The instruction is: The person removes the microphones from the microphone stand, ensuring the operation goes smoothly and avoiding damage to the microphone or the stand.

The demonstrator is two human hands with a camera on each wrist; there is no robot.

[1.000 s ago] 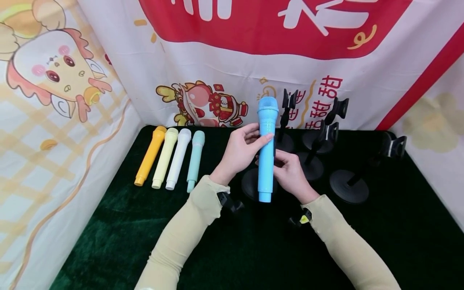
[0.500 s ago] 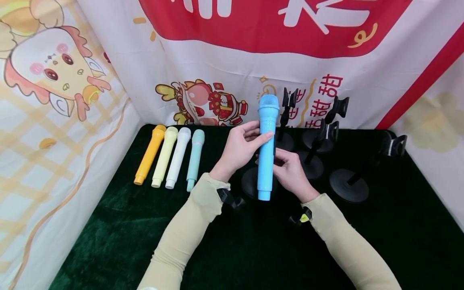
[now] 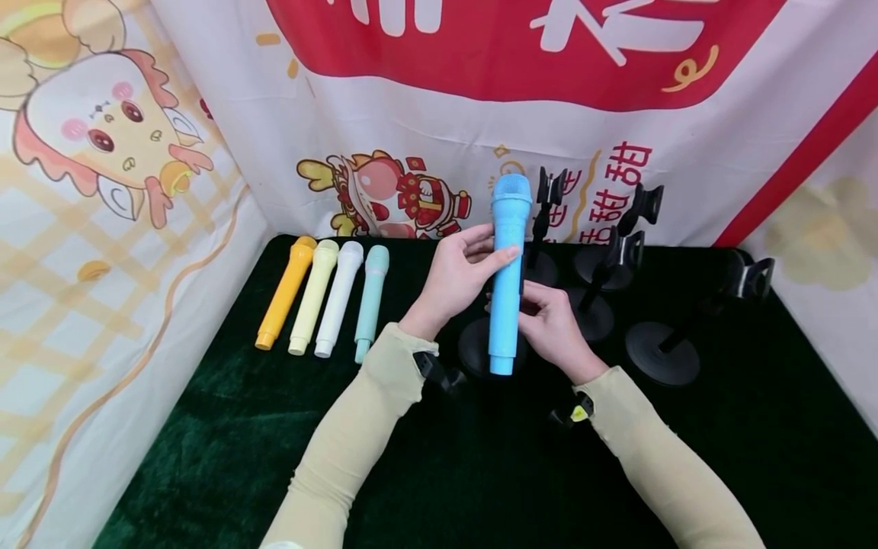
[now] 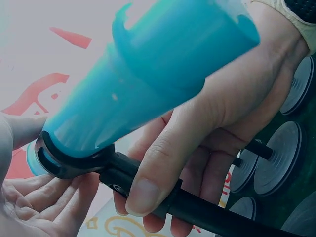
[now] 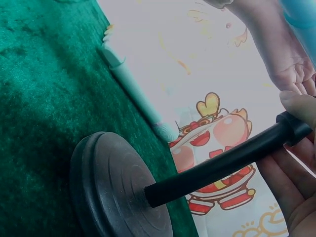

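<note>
A light blue microphone (image 3: 506,297) points head-up at mid table in the head view. My left hand (image 3: 457,278) holds its upper body, thumb across the front and fingers round the side. In the left wrist view, the black clip (image 4: 74,160) of a microphone stand curves round the blue microphone (image 4: 148,64). Just below the clip, my right hand (image 4: 197,133) grips the stand. The right wrist view shows that stand's stem (image 5: 222,160) and round base (image 5: 118,187); in the head view the microphone partly hides the base (image 3: 473,351).
Orange, pale yellow, white and mint microphones (image 3: 370,305) lie in a row at left on the green cloth (image 3: 226,442). Several black stands with clips (image 3: 661,352) stand at right and behind the right hand. A printed curtain (image 3: 398,107) hangs along the back edge.
The blue microphone has shifted slightly away from me, its head higher in the head view. Both hands keep their hold in nearly the same place.
</note>
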